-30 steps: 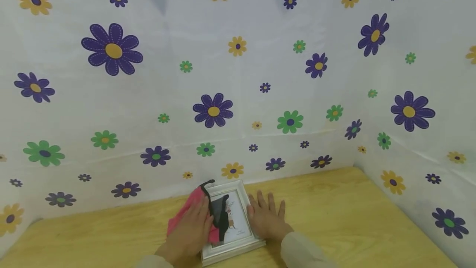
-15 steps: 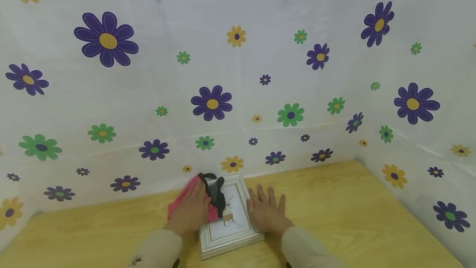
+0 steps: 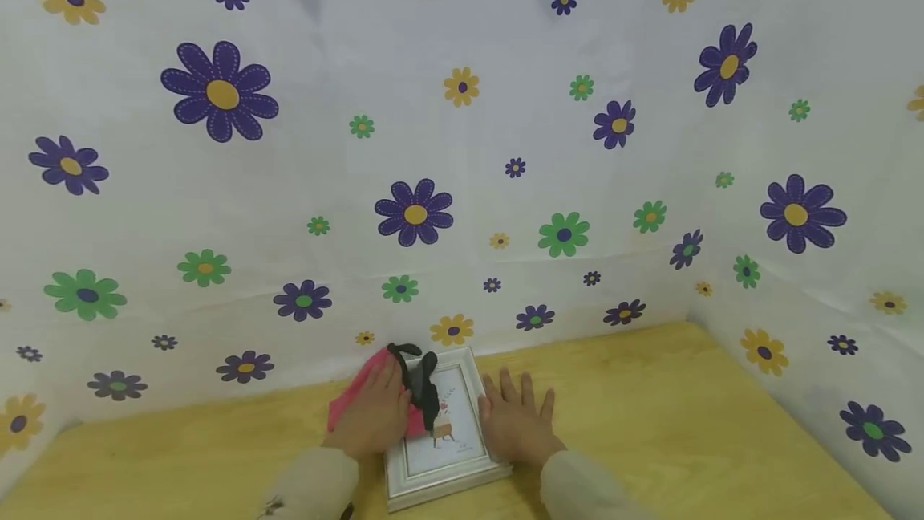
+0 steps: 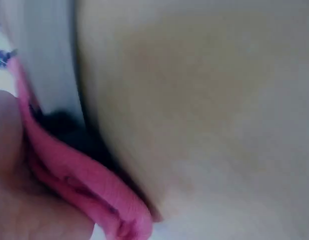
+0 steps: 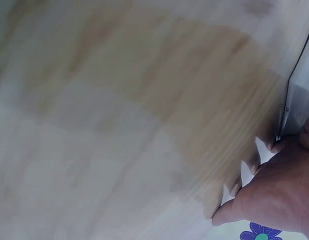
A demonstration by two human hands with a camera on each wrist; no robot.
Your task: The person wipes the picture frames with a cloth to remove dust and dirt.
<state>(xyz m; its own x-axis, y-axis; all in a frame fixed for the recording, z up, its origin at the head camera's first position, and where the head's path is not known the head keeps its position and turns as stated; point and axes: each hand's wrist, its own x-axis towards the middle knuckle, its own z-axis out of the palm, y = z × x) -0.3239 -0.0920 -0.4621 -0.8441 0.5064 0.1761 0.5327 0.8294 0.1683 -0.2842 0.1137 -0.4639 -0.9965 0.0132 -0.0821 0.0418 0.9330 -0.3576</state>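
Note:
A silver-white picture frame (image 3: 447, 486) lies flat on the table in the head view, with a small illustration under its pane. My left hand (image 3: 371, 417) presses a pink cloth (image 3: 350, 401) with black edging onto the frame's left side, fingers extended over it. The cloth's dark part (image 3: 426, 392) covers the upper left of the picture. In the left wrist view, the folded cloth (image 4: 84, 172) bulges beside the hand (image 4: 24, 210). My right hand (image 3: 521, 424) rests with spread fingers on the table, its thumb side against the frame's right edge. The right wrist view shows this hand (image 5: 279, 195) beside the frame.
The light wooden table (image 3: 650, 408) extends to both sides of the frame. A white flower-print sheet (image 3: 462, 143) hangs behind the table and along its right side, close behind the frame's far edge.
My left hand has slid the cloth away from me along the frame, uncovering more of the picture's lower part. My right hand stays in place. The head view dipped and came back up.

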